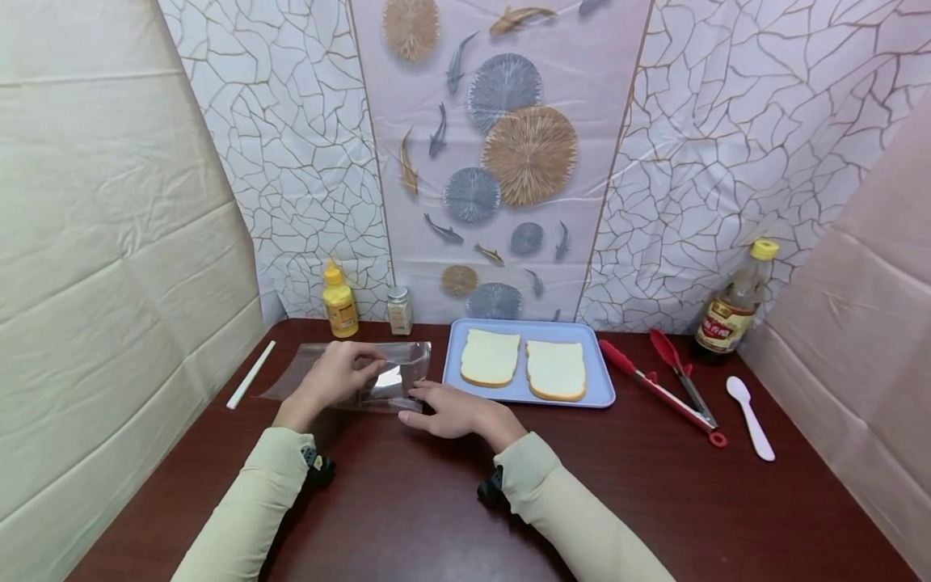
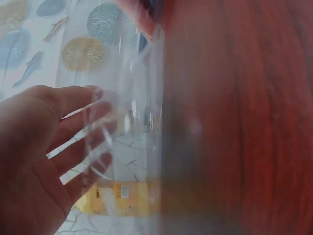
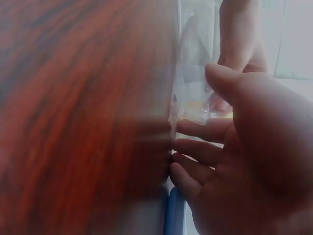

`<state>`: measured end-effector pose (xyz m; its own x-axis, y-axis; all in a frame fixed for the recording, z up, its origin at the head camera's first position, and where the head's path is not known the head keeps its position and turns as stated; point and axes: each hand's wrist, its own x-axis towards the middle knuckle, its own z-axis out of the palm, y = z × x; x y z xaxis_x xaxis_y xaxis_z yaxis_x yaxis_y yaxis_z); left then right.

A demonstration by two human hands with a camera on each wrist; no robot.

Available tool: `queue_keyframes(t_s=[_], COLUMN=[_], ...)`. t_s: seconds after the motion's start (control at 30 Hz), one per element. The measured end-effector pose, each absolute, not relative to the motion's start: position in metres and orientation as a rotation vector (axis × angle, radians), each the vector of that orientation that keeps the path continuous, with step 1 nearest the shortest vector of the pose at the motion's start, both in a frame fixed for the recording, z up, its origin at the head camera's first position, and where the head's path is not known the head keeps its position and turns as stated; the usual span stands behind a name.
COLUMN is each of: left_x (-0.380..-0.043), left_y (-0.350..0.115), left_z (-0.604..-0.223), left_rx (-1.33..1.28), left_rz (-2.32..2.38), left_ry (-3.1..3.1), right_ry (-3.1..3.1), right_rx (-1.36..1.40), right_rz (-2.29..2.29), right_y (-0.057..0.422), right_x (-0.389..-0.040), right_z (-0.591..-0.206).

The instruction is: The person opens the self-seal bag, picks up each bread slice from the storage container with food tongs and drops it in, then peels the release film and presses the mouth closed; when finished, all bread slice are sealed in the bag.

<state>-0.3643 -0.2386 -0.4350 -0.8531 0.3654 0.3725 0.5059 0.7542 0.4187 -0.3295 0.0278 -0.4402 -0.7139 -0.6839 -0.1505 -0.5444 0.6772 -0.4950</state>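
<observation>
A clear plastic bag (image 1: 409,353) lies flat on the table, to the left of the tray. My left hand (image 1: 336,378) is over its middle and pinches the film between thumb and fingertips, lifting it a little. In the left wrist view the thin film (image 2: 139,98) stands up from the table at those fingertips. My right hand (image 1: 454,412) is at the bag's right end, its fingertips resting on the bag's edge and the tabletop. Its thumb is held apart from the fingers, as the right wrist view shows.
A blue tray (image 1: 600,380) with two bread slices (image 1: 490,358) stands right of the bag. A yellow squeeze bottle (image 1: 340,307) and a spice jar (image 1: 399,310) are behind it, a white stick (image 1: 250,374) left. Tongs (image 1: 669,396), a spoon (image 1: 751,418) and a sauce bottle (image 1: 730,315) are right.
</observation>
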Motion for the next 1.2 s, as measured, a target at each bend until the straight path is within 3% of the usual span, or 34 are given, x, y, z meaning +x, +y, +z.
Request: queue_keyframes(t_s=[0.7, 0.93, 1.2], left_x=[-0.364, -0.367, -0.367], left_y=[-0.239, -0.240, -0.243], left_z=[-0.430, -0.433, -0.437], left_rx=[-0.599, -0.637, -0.631], left_rz=[-0.894, -0.899, -0.897], left_ry=[-2.540, -2.540, -2.552], right_ry=[2.628, 2.716, 3.088], right_rx=[-1.041, -1.014, -0.701], right_rz=[-0.976, -1.183, -1.128], right_y=[0.065, 0.135, 0.256], right_x=[-0.330, -0.318, -0.304], right_z=[-0.439, -0.431, -0.436])
